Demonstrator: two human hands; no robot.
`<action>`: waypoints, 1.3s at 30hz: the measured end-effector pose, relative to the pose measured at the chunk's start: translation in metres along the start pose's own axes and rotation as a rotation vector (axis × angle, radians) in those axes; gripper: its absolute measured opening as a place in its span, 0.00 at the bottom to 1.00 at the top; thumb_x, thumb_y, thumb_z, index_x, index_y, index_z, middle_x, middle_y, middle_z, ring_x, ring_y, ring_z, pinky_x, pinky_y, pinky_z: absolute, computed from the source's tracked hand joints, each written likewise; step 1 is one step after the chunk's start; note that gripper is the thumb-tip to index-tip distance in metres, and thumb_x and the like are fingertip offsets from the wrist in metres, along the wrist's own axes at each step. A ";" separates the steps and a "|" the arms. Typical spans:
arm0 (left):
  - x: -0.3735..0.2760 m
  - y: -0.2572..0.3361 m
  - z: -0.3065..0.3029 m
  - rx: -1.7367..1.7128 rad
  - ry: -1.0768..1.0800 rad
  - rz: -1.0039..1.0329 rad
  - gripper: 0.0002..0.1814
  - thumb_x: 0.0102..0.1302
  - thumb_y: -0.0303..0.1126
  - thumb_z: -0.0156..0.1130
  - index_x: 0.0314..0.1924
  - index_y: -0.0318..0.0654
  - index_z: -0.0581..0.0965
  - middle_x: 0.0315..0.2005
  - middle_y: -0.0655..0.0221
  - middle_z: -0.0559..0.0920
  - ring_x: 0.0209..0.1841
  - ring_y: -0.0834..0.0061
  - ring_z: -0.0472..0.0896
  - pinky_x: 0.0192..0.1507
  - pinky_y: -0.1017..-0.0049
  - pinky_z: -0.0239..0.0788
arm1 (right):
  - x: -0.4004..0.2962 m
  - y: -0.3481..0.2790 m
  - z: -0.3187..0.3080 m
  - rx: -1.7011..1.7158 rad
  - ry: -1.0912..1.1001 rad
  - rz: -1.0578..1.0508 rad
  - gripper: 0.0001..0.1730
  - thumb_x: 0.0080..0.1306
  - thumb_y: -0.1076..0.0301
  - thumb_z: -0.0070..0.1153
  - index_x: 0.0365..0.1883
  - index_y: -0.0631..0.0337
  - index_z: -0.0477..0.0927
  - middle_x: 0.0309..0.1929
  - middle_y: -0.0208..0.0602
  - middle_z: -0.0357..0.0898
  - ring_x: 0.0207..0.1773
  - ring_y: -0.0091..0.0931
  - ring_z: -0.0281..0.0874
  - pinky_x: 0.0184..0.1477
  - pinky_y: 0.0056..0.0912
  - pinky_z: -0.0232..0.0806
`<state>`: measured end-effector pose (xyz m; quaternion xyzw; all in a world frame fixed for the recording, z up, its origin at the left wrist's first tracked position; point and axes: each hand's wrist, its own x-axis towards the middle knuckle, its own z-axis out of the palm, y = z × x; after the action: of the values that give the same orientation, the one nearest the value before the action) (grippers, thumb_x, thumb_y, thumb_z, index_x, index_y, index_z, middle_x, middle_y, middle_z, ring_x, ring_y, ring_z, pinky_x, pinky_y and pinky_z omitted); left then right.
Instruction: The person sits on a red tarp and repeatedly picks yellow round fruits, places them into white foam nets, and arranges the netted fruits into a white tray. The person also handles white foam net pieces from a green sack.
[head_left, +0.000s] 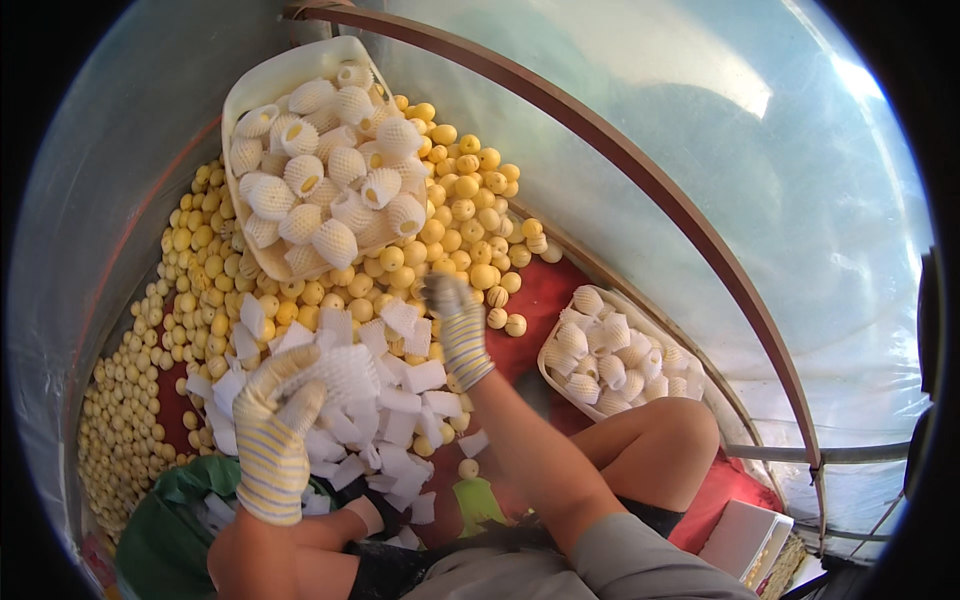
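Observation:
My left hand (274, 435), in a striped knit glove, grips a white foam net sleeve (349, 375). It is above a heap of loose foam net sleeves (401, 401). My right hand (459, 326), gloved alike and blurred, reaches to the near side of a large pile of round yellow fruits (450, 240), some of them striped. Its fingers look curled, but whether they hold a fruit cannot be made out. Beyond my hands, a pale plastic basket (315, 56) on the pile is heaped with fruits in foam sleeves (347, 166).
At my right knee stands a second pale basket (559, 388) of sleeved fruits. A green bag (161, 525) with foam sleeves lies lower left. Red cloth (690, 532) covers ground near a white box (739, 532). A curved brown bar (600, 142) and plastic sheeting (750, 225) bound the right side.

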<state>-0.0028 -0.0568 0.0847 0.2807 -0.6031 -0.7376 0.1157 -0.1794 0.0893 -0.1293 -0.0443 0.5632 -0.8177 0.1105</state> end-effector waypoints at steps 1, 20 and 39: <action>-0.002 0.000 0.001 0.037 0.021 -0.002 0.16 0.63 0.21 0.62 0.52 0.32 0.80 0.32 0.71 0.83 0.29 0.85 0.78 0.29 0.84 0.73 | 0.021 0.014 -0.034 -0.124 0.195 0.073 0.18 0.75 0.60 0.52 0.53 0.65 0.78 0.44 0.36 0.82 0.45 0.24 0.79 0.49 0.28 0.71; 0.005 -0.016 0.016 0.241 -0.002 -0.263 0.16 0.62 0.20 0.57 0.51 0.29 0.78 0.47 0.52 0.80 0.36 0.71 0.82 0.33 0.75 0.79 | 0.161 0.074 -0.183 -0.590 0.586 0.357 0.42 0.53 0.64 0.73 0.65 0.65 0.68 0.59 0.44 0.75 0.59 0.36 0.76 0.60 0.37 0.71; 0.002 -0.001 0.026 0.332 -0.158 -0.322 0.15 0.64 0.22 0.59 0.51 0.28 0.78 0.42 0.54 0.82 0.34 0.72 0.82 0.39 0.75 0.77 | 0.189 0.032 -0.223 -1.435 0.237 0.004 0.31 0.56 0.57 0.65 0.59 0.54 0.79 0.55 0.44 0.81 0.59 0.41 0.77 0.62 0.39 0.67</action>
<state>-0.0187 -0.0363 0.0865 0.3298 -0.6706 -0.6571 -0.0988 -0.4028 0.2384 -0.2498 -0.0163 0.9691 -0.2459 -0.0061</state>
